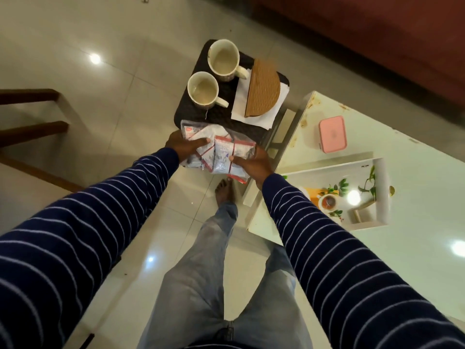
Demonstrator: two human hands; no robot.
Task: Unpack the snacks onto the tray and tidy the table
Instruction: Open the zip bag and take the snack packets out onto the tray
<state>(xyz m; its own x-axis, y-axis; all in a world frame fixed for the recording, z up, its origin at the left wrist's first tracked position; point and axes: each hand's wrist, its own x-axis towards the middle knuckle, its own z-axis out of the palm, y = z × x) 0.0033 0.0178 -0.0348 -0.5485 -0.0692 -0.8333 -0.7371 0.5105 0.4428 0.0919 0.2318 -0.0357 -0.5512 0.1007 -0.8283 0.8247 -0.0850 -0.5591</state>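
Observation:
A clear plastic bag of snack packets (217, 149), white with red edges, is held between both hands over the near edge of a dark tray (251, 127). My left hand (185, 144) grips the bag's left side, thumb on top. My right hand (251, 163) grips its right side. The dark tray carries two used cream mugs (202, 90) (224, 59), a brown half-round woven napkin holder (263, 89) and white paper napkins (261, 117). To the right, on the white table (415, 248), lies a white serving tray (380, 195) with a leaf-and-teacup print.
A pink lidded box (332, 133) sits on the stained far end of the white table. A wooden chair frame (32, 127) stands at the left. My legs and a bare foot (224, 190) are on the glossy tiled floor. A brown sofa (377, 41) runs along the back.

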